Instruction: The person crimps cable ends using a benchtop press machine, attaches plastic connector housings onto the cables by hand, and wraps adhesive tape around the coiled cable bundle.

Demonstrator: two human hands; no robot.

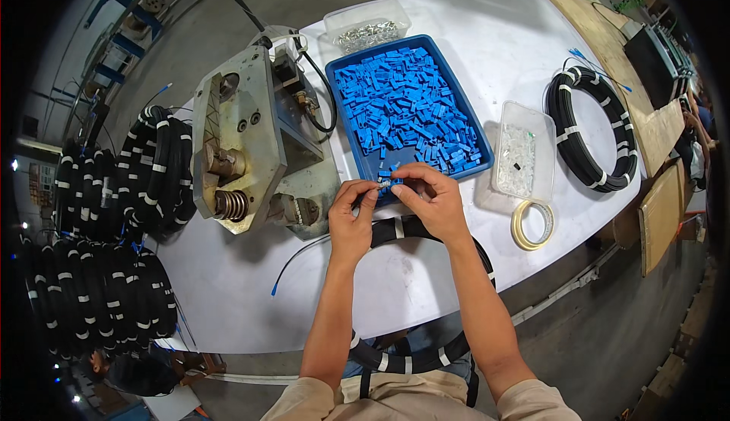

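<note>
My left hand (352, 222) and my right hand (435, 200) meet over the near edge of a blue tray (351, 147). The left fingertips pinch a small metallic piece (383, 184), perhaps a cable connector. In my right thumb and fingers is a small blue plastic part (395, 181), right against that piece; exactly how they join is too small to tell. Many similar blue parts (403, 101) fill the tray. Below my hands a coil of black cable (411, 228), banded in white, lies over the table edge and my lap. One loose cable end with a blue tip (274, 292) extends left.
A metal press machine (251, 139) stands left of the tray. Behind is a clear box of metal parts (371, 34). To the right sit a box of clear parts (525, 155), a tape roll (531, 225) and a cable coil (593, 128). More coils (99, 292) are stacked at left.
</note>
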